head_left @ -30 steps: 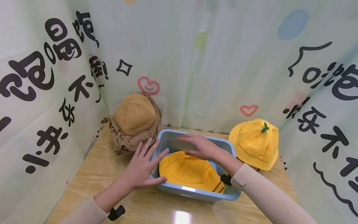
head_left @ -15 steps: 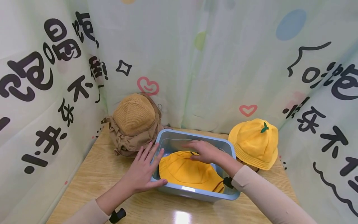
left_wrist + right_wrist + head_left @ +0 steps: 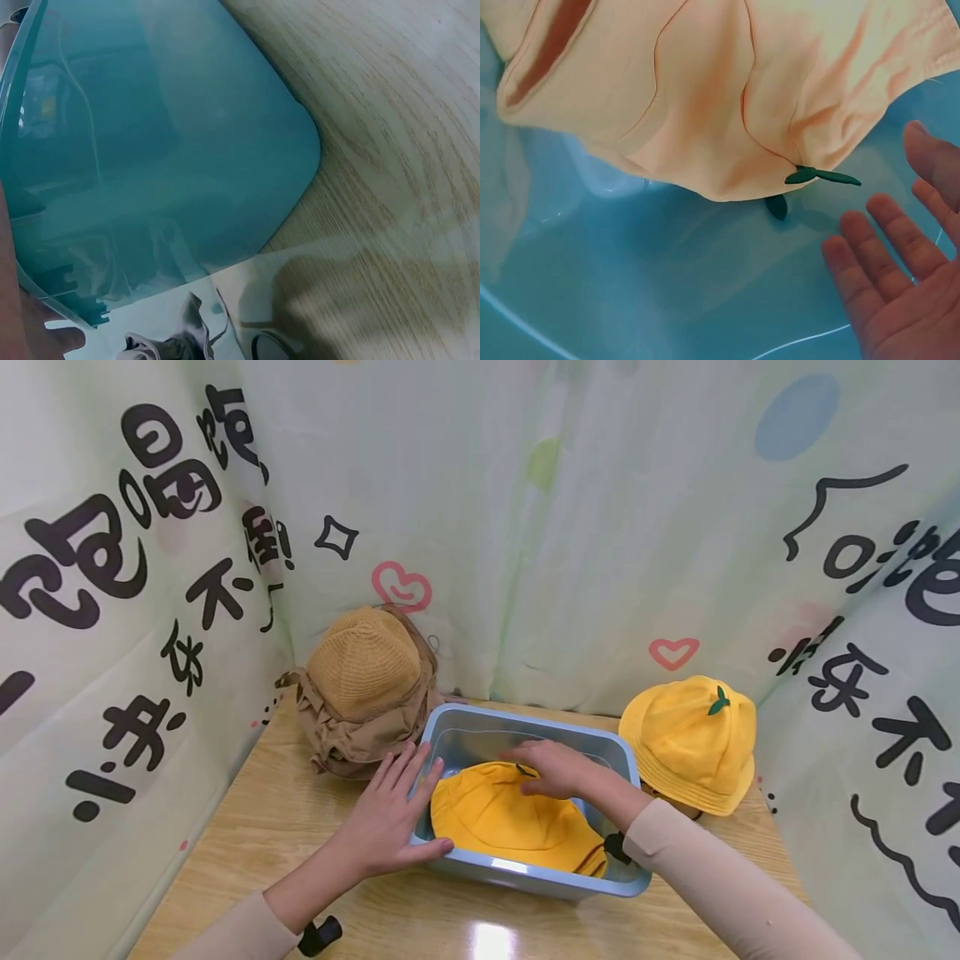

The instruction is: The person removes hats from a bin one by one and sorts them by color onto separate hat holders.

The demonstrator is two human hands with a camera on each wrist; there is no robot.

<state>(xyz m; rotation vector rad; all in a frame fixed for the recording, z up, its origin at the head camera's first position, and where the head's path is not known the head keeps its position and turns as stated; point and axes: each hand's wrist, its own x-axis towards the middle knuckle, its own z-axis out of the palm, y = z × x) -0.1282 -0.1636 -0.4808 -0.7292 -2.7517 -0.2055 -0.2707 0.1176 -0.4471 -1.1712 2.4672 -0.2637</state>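
A folded yellow bucket hat (image 3: 502, 827) lies inside a light-blue plastic bin (image 3: 540, 882) on the table. My left hand (image 3: 386, 827) rests at the bin's left rim with its fingers spread. The bin's outer wall (image 3: 180, 150) fills much of the left wrist view. Inside the bin, my right hand (image 3: 558, 768) hovers by the hat's crown. In the right wrist view, my right fingers (image 3: 881, 262) are loosely extended and hold nothing, apart from the hat's green sprout trim (image 3: 821, 176). Some of the hat's far edge is hidden behind this hand in the head view.
A second yellow bucket hat (image 3: 690, 747) with a green sprout stands right of the bin. At the back left, a woven straw hat (image 3: 363, 664) sits on a brown cloth hat (image 3: 360, 743). A printed curtain (image 3: 570, 543) encloses the wooden table (image 3: 247, 827).
My right hand has come down and slightly right, closer to the hat's crown in the bin. My left hand has settled a little lower at the bin's left rim.
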